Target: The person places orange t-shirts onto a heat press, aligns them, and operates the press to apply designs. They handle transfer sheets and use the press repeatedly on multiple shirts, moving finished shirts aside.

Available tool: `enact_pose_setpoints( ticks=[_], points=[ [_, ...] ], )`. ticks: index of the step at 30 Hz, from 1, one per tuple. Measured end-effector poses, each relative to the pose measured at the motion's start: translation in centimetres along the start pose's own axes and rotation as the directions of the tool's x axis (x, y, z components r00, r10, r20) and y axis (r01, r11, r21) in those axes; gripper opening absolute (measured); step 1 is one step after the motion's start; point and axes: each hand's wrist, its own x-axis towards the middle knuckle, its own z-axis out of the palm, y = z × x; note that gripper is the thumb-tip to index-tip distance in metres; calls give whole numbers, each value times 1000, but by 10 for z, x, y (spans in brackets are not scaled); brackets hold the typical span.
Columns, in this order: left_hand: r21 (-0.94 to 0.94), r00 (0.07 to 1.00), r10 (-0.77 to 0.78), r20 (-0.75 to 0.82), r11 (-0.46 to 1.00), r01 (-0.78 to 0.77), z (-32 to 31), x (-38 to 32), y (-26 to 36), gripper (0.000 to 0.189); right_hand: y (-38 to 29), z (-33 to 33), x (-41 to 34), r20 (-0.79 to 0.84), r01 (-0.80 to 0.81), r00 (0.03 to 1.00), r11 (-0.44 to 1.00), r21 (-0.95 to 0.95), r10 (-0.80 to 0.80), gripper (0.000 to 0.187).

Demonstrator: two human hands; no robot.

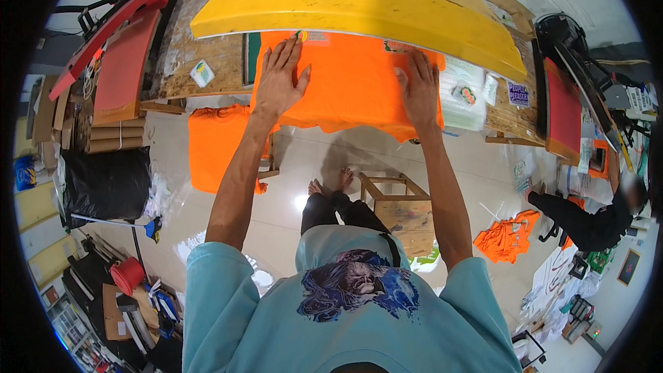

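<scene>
An orange T-shirt (pixel 344 85) lies spread under the raised yellow cover (pixel 352 2) of a large heat press, its lower part hanging over the table's front. My left hand (pixel 282 75) rests flat on the shirt's left side, fingertips beside a small printed transfer (pixel 313 37). Over on the right, my right hand (pixel 418 85) presses on the fabric with its fingers by another transfer (pixel 397 46). Both hands have their fingers apart and hold nothing. The far part of the shirt is hidden beneath the yellow cover.
Smaller red heat presses stand left (pixel 124 62) and right (pixel 562 106). Printed transfer sheets (pixel 466 95) lie right of the shirt. More orange shirts (pixel 217 147) hang at the left below the table. A wooden stool (pixel 404 217) stands by my legs. Another person (pixel 590 223) sits at right.
</scene>
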Motion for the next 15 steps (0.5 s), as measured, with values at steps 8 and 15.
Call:
enact_pose_setpoints(
  ticks=[8, 15],
  points=[
    [20, 999, -16, 33, 1000, 16, 2, -1, -3, 61, -6, -9, 2, 104, -66, 993, 996, 55, 61, 53],
    [51, 999, -18, 50, 999, 16, 5, -1, -5, 63, 0, -2, 1, 50, -26, 998, 999, 27, 25, 54]
  ],
)
